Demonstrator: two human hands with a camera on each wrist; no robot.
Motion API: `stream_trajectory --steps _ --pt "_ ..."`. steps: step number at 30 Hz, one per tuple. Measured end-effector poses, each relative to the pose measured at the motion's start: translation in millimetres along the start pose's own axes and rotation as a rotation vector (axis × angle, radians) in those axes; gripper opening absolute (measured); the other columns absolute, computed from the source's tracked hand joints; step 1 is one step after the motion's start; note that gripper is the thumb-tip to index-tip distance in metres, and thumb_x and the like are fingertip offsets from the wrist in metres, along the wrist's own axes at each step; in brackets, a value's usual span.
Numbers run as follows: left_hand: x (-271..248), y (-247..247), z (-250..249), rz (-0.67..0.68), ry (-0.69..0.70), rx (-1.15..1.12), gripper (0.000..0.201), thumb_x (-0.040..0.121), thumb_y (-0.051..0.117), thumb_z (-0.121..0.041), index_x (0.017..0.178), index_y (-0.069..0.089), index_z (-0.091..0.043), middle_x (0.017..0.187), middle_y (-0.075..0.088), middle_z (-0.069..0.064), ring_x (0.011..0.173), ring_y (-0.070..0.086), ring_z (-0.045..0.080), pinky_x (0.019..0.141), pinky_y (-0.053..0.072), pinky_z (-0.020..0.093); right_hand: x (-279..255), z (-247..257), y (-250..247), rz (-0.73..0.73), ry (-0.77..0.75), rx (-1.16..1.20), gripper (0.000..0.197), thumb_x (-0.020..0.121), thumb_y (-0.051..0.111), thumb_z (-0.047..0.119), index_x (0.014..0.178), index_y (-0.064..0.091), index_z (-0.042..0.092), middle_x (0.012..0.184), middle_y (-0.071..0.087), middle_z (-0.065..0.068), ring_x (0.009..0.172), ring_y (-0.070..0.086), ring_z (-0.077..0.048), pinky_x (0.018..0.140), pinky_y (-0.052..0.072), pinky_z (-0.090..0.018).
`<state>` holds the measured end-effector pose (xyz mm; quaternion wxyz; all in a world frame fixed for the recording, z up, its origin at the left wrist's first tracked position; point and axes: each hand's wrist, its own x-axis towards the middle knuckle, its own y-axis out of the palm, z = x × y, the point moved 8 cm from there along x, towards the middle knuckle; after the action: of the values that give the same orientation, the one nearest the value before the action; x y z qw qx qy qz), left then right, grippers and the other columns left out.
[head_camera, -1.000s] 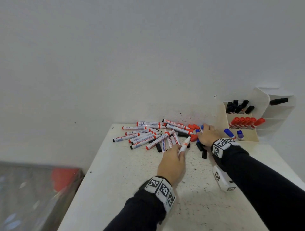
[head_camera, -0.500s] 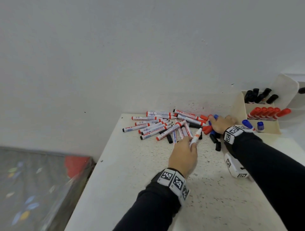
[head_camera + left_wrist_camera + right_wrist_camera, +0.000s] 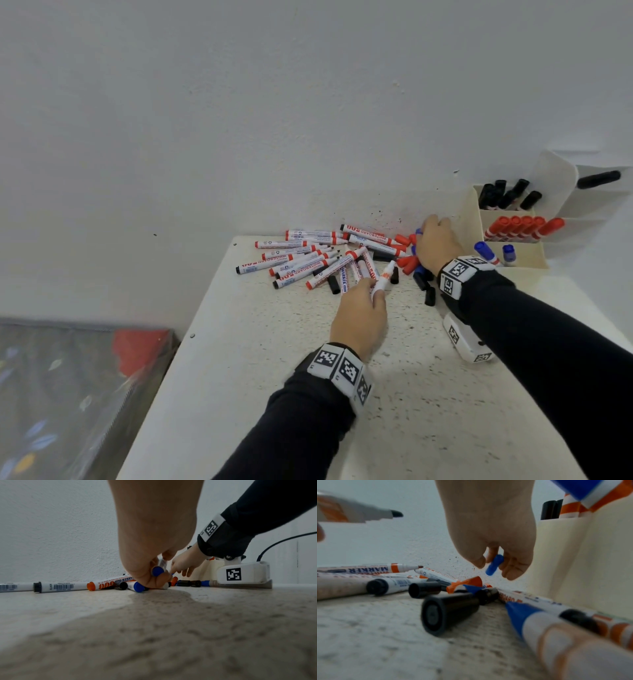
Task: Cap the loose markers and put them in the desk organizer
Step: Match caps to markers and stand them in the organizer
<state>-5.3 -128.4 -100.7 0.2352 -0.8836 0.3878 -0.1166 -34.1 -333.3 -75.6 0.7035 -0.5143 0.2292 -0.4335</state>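
Lit evenly and softly from above, with no glare anywhere on the plain white wall (image 3: 308, 102). Bowing straight lines outward toward the head view's edges, and smearing the dark patterned surface (image 3: 51, 394) at lower left. Casting one broad, soft-edged shadow over the speckled cream tabletop (image 3: 171, 615) in the left wrist view (grainy and defocused up close). Blurring heavily in the right wrist view: the nearest blue-ended white marker (image 3: 556, 628) and the fat black cap (image 3: 448, 614) melting into soft smudges.
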Motion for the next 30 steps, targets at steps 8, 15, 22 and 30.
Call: stream_trajectory --steps 8,15,22,30 --pt "-2 -5 -6 -0.039 0.026 -0.011 0.025 0.100 0.037 -0.025 0.116 0.053 -0.015 0.086 0.056 -0.002 0.060 0.044 0.005 0.053 0.035 0.016 -37 37 -32 0.002 -0.160 0.501 0.024 0.098 0.038 0.031 0.096 0.049 0.011 0.081 0.061 -0.009 0.053 0.058 -0.021 0.047 0.052 -0.030" --pt "-3 -5 -9 -0.041 0.053 -0.017 0.022 0.099 0.039 -0.025 0.112 0.054 -0.018 0.091 0.062 0.004 0.065 0.050 0.012 0.061 0.045 0.028 -63 38 -32 0.063 -0.250 0.490 0.021 0.098 0.040 0.019 0.086 0.054 0.007 0.077 0.057 -0.009 0.069 0.051 -0.019 0.061 0.041 -0.024" --pt "-1 -5 -10 -0.039 0.105 0.044 0.024 0.097 0.044 -0.024 0.114 0.056 -0.013 0.094 0.054 0.003 0.069 0.041 0.006 0.061 0.032 0.017 -76 28 -18 0.165 -0.171 0.642 0.020 0.096 0.048 0.025 0.112 0.049 0.012 0.091 0.056 -0.002 0.067 0.048 -0.008 0.053 0.039 -0.011" --pt "-3 -12 -7 -0.096 0.078 -0.086 0.015 0.088 0.062 -0.021 0.093 0.051 -0.014 0.082 0.057 0.001 0.061 0.047 0.007 0.056 0.035 0.016 -80 25 -9 0.169 -0.014 0.931 0.009 0.095 0.049 0.016 0.104 0.051 0.016 0.093 0.062 -0.006 0.085 0.061 -0.019 0.073 0.052 -0.028"
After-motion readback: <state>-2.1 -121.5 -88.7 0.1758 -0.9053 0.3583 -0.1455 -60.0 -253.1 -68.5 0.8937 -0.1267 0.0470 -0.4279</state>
